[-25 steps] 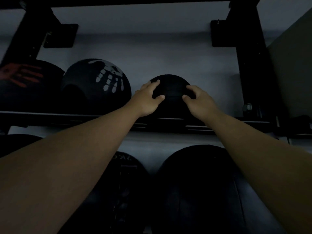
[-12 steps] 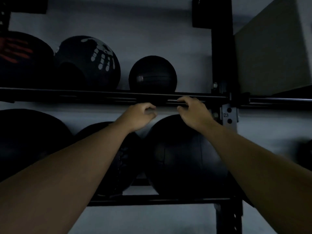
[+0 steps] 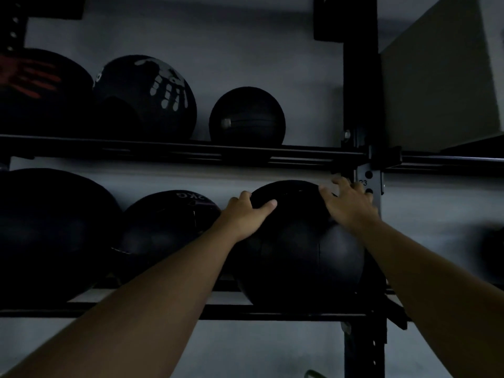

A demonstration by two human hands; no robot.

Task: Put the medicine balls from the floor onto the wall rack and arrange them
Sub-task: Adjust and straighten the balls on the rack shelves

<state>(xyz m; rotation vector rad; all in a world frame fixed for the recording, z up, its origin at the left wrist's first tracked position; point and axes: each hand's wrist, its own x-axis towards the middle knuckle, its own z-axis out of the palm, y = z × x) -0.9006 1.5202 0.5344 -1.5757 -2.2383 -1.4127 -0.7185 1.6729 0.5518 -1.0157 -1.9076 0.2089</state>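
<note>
A big black medicine ball rests at the right end of the lower shelf of the black wall rack. My left hand lies on its upper left side and my right hand on its upper right side, fingers spread over the surface. On the upper shelf a small black ball stands alone. Left of it sit a ball with a white handprint and one with a red handprint.
Two more dark balls fill the lower shelf to the left. The rack's upright post stands just right of my right hand. A large pale box sits at the upper right. A dark shape is at the right edge.
Both hands left the small ball on the upper shelf, dropped past the shelf rail and now rest on the big ball on the lower shelf. The view has tilted down.
</note>
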